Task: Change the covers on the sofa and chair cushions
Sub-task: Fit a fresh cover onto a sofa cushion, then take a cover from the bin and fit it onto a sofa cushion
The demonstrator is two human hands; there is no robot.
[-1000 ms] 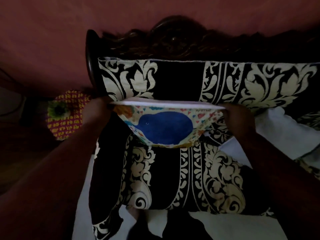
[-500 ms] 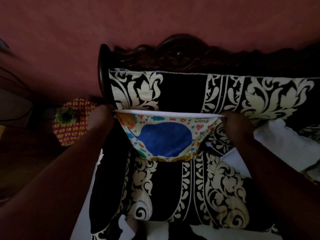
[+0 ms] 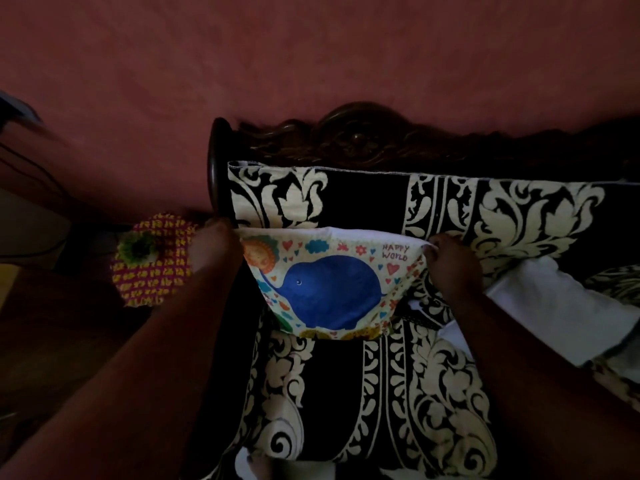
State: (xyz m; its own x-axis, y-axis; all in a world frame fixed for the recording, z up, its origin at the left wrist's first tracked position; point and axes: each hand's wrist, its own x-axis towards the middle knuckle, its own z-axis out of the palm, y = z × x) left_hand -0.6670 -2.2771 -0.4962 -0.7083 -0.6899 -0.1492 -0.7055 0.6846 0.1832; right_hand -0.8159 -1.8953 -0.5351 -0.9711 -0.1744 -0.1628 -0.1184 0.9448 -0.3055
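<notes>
Dim reddish wall [image 3: 311,64] fills the background behind a dark carved sofa [image 3: 353,140], and the whole scene is poorly lit.

The left hand [image 3: 213,249] is clamped on the left top corner of a small cushion cover [image 3: 329,292] printed with a blue elephant; the right hand [image 3: 450,268] pinches the right top corner, fingers [image 3: 431,249] folded over the hem. Between the two grips the top edge is pulled taut and nearly level, and the cover hangs below it in a shallow pouch, print facing the person. A strip of white shows along the top edge, but whether that is the lining or a cushion inside cannot be told.

Behind and under the cover, black-and-cream patterned fabric [image 3: 450,393] drapes the sofa back and seat. White cloth [image 3: 561,306] lies on the seat to the right, just beside the right forearm. On the left, well apart from the sofa, stands a round yellow-and-pink patterned object [image 3: 152,271] with a small green flower-like thing on top.

The step in hand looks like holding the cover stretched by its corners, either to straighten it or to hold its mouth ready. The next move likely calls for keeping both corners firm while the opening is spread, then bringing a cushion to it; the loose fabric could slip from a light pinch.
</notes>
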